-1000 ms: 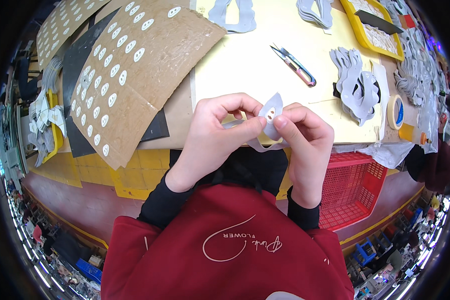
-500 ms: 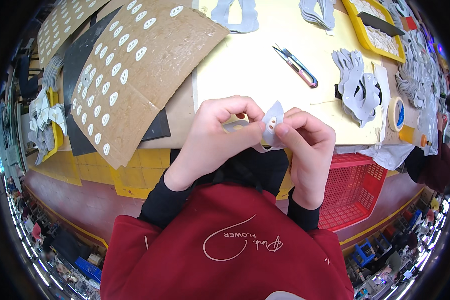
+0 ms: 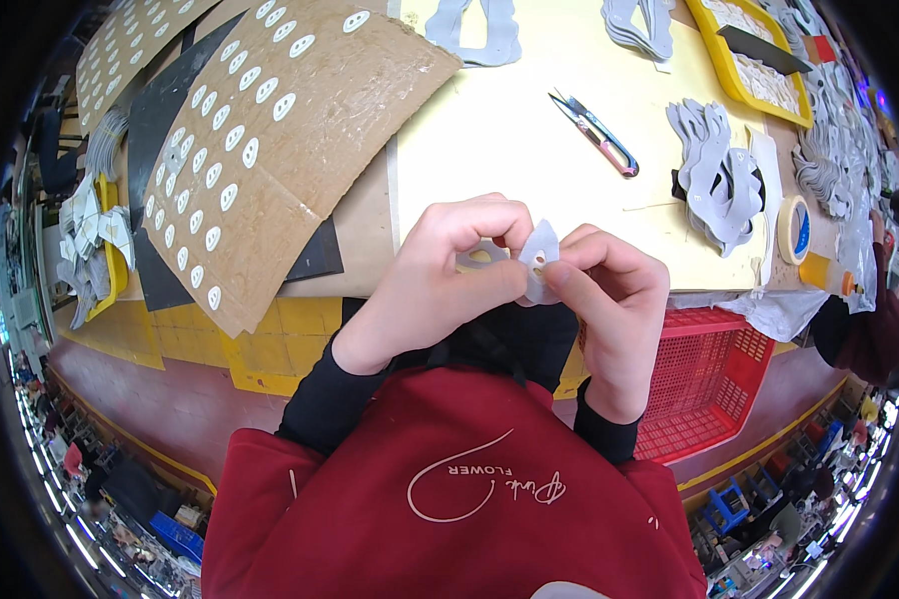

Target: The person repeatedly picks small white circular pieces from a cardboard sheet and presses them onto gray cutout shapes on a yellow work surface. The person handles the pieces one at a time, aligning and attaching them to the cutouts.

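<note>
The pointed grey piece (image 3: 540,238) has dipped lower — my left hand (image 3: 454,268) and right hand (image 3: 614,290) pinch it, close together, by the table's (image 3: 449,150) near edge. Its white patch (image 3: 538,264) seems on; rows of spare patches (image 3: 251,152) sit unused on the cardboard (image 3: 340,110).

Head-worn fisheye view, facing down

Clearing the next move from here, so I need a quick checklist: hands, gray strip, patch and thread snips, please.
1. Left fingers gripping the gray strip: ok.
2. Right fingers gripping it: ok.
3. White oval patch lying flat on the strip: cannot tell, fingers partly cover it.
4. Thread snips apart from both hands: ok.
5. Snips closed: not ok, they lie open.
</note>
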`<state>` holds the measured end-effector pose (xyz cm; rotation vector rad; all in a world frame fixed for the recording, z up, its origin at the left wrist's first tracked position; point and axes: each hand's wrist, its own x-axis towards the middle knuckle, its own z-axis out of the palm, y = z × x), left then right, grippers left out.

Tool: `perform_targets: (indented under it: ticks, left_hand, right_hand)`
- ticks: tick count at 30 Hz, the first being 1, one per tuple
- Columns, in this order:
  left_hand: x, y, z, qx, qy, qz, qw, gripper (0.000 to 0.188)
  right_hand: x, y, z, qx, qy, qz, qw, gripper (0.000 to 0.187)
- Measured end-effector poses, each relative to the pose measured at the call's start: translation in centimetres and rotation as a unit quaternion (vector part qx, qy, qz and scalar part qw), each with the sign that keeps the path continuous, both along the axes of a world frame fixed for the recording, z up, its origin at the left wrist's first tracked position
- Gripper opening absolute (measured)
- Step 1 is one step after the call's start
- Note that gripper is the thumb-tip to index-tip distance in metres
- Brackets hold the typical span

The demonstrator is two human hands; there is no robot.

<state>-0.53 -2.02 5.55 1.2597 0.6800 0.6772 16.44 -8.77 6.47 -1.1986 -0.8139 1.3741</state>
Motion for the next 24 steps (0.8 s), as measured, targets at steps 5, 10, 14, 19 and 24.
perform_targets:
  ticks: [5, 10, 14, 19, 24]
  left_hand:
    - [-0.1, 0.0, 0.1, -0.048, -0.004, -0.005, 0.999, 0.003]
    - [-0.5, -0.1, -0.1, -0.045, 0.002, -0.012, 0.999, 0.003]
    - [-0.8, 0.0, -0.5, -0.016, 0.009, -0.015, 1.0, 0.005]
    - [-1.0, 0.0, -1.4, 0.076, 0.02, 0.012, 0.997, 0.006]
    - [-0.7, -0.4, -1.4, 0.058, 0.031, 0.066, 0.996, 0.005]
  right_hand:
    - [0.0, 0.0, -0.5, -0.015, -0.007, 0.004, 1.0, 0.003]
    - [0.0, 0.0, 0.0, -0.02, 0.014, 0.01, 1.0, 0.003]
    - [0.0, 0.1, -0.2, -0.022, -0.001, 0.031, 0.999, 0.003]
    - [-0.1, 0.1, 0.0, -0.045, -0.034, 0.032, 0.998, 0.002]
    - [-0.2, 0.0, 0.3, -0.053, -0.052, 0.045, 0.996, 0.002]
